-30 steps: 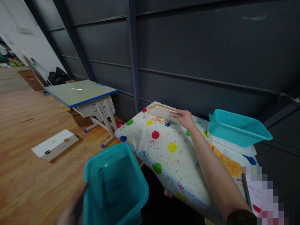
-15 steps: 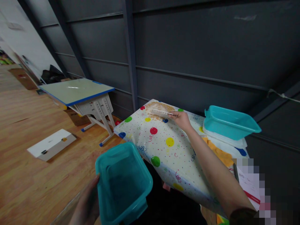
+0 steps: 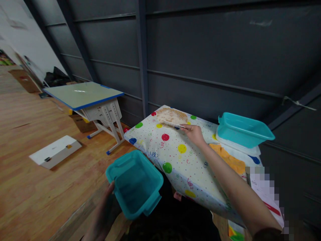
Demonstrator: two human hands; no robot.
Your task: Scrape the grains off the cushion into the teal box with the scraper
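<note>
My left hand (image 3: 106,201) grips the left rim of a teal plastic bin (image 3: 136,180), thumb over the edge. The bin is tilted beside the table's front left edge, its inside dark with nothing visible in it. Over the table, my right hand (image 3: 194,134) is closed round the end of a thin, flat white tool (image 3: 173,124), seen nearly edge-on; its exact kind is unclear. The tool lies at the near edge of a spread of small white and tan grains (image 3: 174,115) near the far corner of the balloon-patterned tablecloth (image 3: 150,134).
A second teal bin (image 3: 244,130) stands on a white lid at the table's right, behind an orange cloth (image 3: 228,158). Printed paper (image 3: 267,194) lies at the right edge. A dark panelled wall (image 3: 200,50) backs the table. Left are a desk (image 3: 87,95) and a white box (image 3: 56,151).
The teal bin has tipped and shifted slightly with my left hand. The white tool has turned from showing its flat face to nearly edge-on and moved slightly towards me.
</note>
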